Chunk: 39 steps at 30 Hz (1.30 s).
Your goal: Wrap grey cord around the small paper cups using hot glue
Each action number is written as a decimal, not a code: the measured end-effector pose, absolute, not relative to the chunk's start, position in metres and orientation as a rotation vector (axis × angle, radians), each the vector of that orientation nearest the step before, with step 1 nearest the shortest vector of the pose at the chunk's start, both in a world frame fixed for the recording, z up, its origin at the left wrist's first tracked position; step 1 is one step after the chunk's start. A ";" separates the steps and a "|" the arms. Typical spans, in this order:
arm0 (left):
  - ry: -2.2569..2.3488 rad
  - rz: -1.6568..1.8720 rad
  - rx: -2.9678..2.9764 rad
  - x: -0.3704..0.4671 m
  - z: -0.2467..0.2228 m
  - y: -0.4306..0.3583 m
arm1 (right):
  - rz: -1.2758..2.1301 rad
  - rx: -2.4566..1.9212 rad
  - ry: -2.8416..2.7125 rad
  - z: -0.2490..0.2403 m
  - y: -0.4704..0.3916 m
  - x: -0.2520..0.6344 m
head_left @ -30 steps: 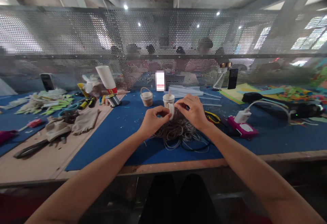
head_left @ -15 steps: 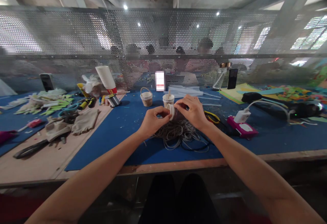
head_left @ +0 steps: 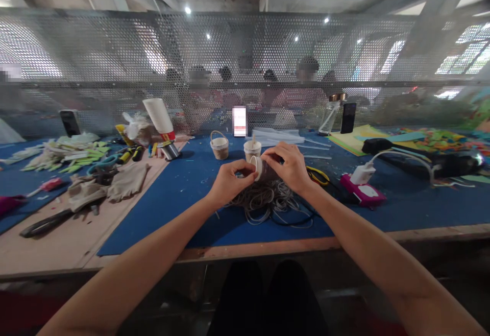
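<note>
A paper cup [head_left: 257,166] lies tilted between my hands, its white rim toward the left and its side wrapped in grey-brown cord. My left hand [head_left: 231,180] pinches the cup at its rim. On the cup's other side my right hand [head_left: 289,166] has its fingers pressed together; what they hold is too small to make out. Below lies a tangled heap of grey cord [head_left: 268,198] on the blue mat [head_left: 161,213]. Just behind stand a wrapped cup with a handle [head_left: 219,149] and another cup [head_left: 252,148] with a stick in it.
Gloves [head_left: 128,182], cutters and green strips lie at left, near stacked paper cups [head_left: 157,116]. A lit phone [head_left: 239,121] stands at the back. Yellow-handled pliers [head_left: 318,175], a pink power block [head_left: 363,191] and a glass jar [head_left: 329,116] are at right. People sit behind the mesh screen.
</note>
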<state>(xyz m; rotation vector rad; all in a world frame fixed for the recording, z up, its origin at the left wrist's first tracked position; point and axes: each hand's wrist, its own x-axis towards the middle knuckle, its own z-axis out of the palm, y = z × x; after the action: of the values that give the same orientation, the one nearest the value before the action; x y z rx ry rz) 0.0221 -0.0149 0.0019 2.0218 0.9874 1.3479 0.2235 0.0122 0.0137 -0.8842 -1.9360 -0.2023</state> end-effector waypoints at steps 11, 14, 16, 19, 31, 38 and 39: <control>1.017 1.493 1.564 0.015 0.001 -0.002 | 0.256 -0.801 -1.691 0.019 0.020 0.231; 0.946 1.506 1.489 0.014 0.000 0.001 | 0.469 -0.844 -1.701 0.012 0.028 0.231; 0.915 1.503 1.434 0.013 -0.001 0.002 | 0.604 -0.880 -1.732 0.008 0.032 0.231; 0.880 1.487 1.389 0.012 -0.003 0.004 | 0.716 -0.899 -1.760 0.004 0.036 0.229; 0.805 1.451 1.301 0.012 0.001 0.002 | 0.689 -0.901 -1.812 0.003 0.037 0.229; 0.770 1.466 1.206 0.009 -0.001 0.006 | 0.655 -0.861 -1.790 0.008 0.032 0.227; 0.760 1.462 1.203 0.009 -0.001 0.007 | 0.650 -0.856 -1.795 0.008 0.031 0.227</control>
<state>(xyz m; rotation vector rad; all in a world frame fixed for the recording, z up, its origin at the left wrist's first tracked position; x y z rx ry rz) 0.0086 0.0068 -0.0014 1.2025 0.7600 1.4623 0.2273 0.0309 0.0083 -0.8561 -1.7952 0.6501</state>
